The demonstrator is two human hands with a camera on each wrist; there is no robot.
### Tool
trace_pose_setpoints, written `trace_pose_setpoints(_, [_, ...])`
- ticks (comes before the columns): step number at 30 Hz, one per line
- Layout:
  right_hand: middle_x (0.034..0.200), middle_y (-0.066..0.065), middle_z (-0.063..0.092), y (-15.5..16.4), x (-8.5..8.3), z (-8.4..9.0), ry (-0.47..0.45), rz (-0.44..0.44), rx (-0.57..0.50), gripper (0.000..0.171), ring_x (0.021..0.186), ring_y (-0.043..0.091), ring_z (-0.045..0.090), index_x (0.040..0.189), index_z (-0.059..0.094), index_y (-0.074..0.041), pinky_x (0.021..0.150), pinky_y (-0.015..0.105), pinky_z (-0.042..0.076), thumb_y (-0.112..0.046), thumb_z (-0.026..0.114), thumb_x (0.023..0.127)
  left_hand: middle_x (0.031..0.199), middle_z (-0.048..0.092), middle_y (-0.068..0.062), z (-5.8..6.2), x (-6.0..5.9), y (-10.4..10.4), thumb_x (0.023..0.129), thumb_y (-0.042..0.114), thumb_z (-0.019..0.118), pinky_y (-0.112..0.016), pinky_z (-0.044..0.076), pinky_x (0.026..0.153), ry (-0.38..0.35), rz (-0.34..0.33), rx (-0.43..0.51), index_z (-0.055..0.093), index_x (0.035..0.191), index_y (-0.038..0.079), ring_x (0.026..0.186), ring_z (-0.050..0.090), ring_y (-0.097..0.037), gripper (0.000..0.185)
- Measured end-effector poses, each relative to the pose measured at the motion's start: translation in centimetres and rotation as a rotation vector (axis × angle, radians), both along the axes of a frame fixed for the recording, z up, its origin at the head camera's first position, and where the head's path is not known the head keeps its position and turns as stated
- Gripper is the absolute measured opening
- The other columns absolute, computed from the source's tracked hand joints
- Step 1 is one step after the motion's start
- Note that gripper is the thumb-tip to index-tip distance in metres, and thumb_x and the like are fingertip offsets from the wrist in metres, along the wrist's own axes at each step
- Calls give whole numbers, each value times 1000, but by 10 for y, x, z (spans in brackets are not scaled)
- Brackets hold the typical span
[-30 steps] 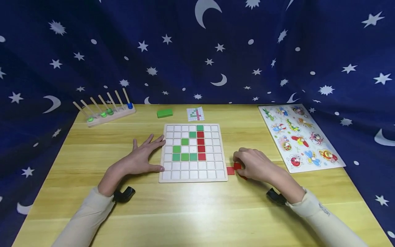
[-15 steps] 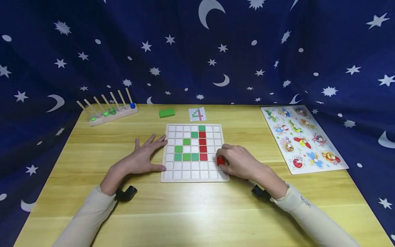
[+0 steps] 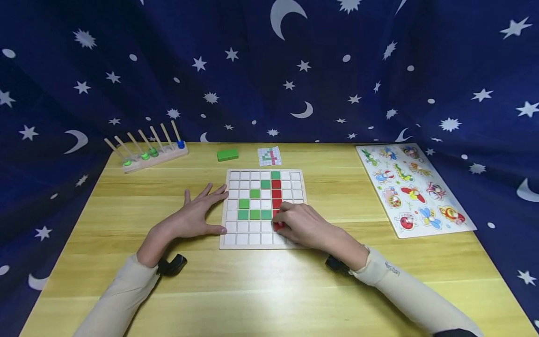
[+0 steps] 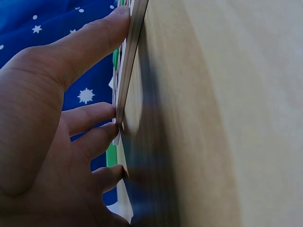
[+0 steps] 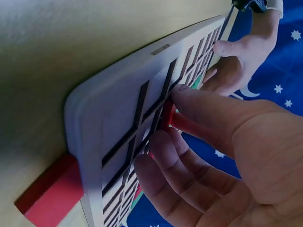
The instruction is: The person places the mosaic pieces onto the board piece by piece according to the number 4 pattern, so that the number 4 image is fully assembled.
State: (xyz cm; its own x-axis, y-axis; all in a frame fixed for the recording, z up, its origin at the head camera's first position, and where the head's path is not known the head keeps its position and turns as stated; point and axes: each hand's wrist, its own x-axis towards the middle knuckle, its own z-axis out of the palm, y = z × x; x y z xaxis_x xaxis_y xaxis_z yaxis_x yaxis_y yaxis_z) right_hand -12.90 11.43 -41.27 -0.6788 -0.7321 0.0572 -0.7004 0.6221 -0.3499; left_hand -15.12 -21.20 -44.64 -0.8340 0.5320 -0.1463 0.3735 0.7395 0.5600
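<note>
A square wooden grid board [image 3: 248,239] lies mid-table, bearing a diagonal and a row of green tiles [image 3: 254,214] and a column of red tiles [image 3: 276,193]. Fingers spread, my left hand [image 3: 189,217] rests against the board's left edge, thumb and fingertips touching it. Over the board's lower right, my right hand [image 3: 309,225] pinches a red tile [image 5: 168,113] between thumb and fingers, directly below the red column. Whether that tile sits in its cell is hidden by the fingers. Beside the board's edge in the right wrist view lies a red block [image 5: 54,191], out of sight in the head view.
Behind the board are a green block [image 3: 228,155] and a small pattern card [image 3: 269,156]. A peg stand [image 3: 156,160] with green and blue rings is at the back left. On the right lies an insect puzzle board [image 3: 414,189].
My right hand has picked up a red tile from beside the board and carried it left to below the red column. My left hand stays at the board's left edge.
</note>
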Motion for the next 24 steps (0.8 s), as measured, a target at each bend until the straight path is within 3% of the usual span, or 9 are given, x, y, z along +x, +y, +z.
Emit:
trace_pose_setpoints(6, [83,-4,57,4,1,1,-5,-6,-24,16,63,8,47,100,79,-12,55,24,40,-15,81,85,165,18,-2,0,0,0,78,53,82,-78,-15,102,9,2,-2,35,157,16,152,0,-35,100])
trace_pose_setpoints(12, [91,-1,65,32,3,5,-7,-89,-78,23,66,6,52,107,77,-8,58,25,45,-16,80,86,166,18,-2,0,1,1,77,53,82,-77,-15,102,3,3,-1,34,157,16,152,0,-35,100])
trace_pose_setpoints(18, [86,-2,63,67,12,11,-5,-183,6,24,62,6,46,105,76,-9,55,26,40,-18,82,83,166,18,0,0,1,2,78,52,82,-76,-15,103,0,6,-12,34,157,17,152,-1,-33,100])
trace_pose_setpoints(24, [86,-5,62,79,21,9,-47,-176,75,25,68,8,47,101,76,-9,61,29,43,-13,84,78,166,18,-3,0,1,2,77,53,83,-77,-15,102,5,3,3,35,157,15,152,0,-36,100])
